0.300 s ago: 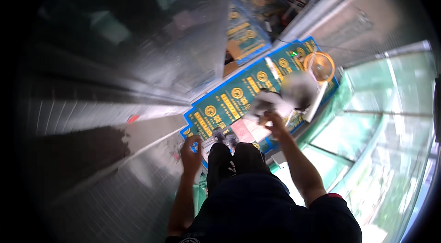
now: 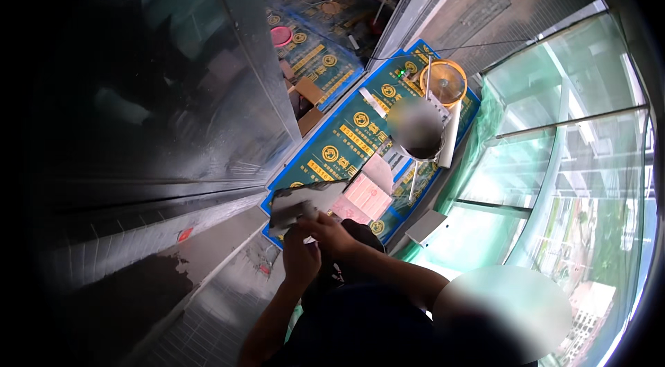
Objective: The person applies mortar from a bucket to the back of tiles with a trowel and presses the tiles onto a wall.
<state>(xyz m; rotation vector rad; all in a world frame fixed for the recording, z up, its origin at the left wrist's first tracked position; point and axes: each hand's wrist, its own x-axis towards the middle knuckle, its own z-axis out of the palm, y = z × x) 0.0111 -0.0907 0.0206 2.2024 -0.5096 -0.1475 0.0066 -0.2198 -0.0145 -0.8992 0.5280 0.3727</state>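
at lower centre, i'm best steadying the grey slab (image 2: 296, 201) level, left hand (image 2: 302, 260) beside right hand (image 2: 332, 235), finger grip unclear.

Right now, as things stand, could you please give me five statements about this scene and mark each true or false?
1. The left hand and right hand are together beside a flat grey piece. True.
2. An orange bucket stands on the green floor covering. True.
3. The covering's edges are red. False: they are blue.
4. Green netting hangs at the left. False: the netting is at the right.
5. Pinkish pieces lie on the covering. True.
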